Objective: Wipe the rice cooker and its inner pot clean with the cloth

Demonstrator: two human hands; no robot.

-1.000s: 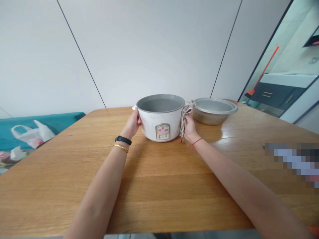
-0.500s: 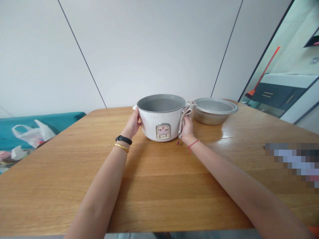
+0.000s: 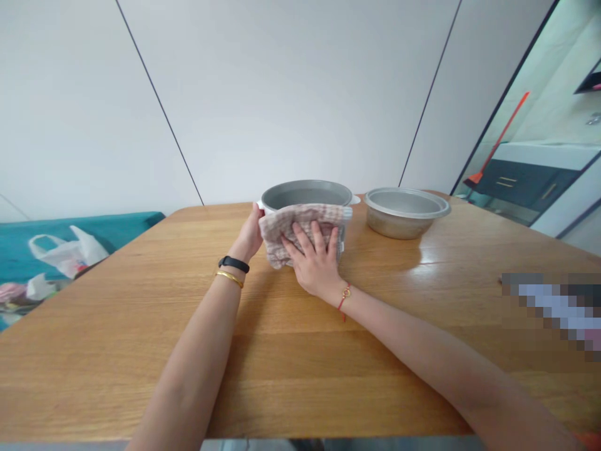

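A white rice cooker body with a grey inside stands lidless on the wooden table. My left hand grips its left side by the handle; the fingertips are partly hidden. Spread flat, my right hand presses a checked pink-beige cloth against the cooker's front. The cloth covers the front panel and most of the front wall. To the right of the cooker sits a grey metal inner pot, apart from both hands.
Behind the table rises a white panelled wall. At the left, a white plastic bag lies on a teal seat. A blurred-out object is at the table's right. An orange broom leans beyond the doorway.
My right hand has moved with the cloth from the cooker's right side to its front, and its fingers have spread over the unfolded cloth. My left hand stays on the left side.
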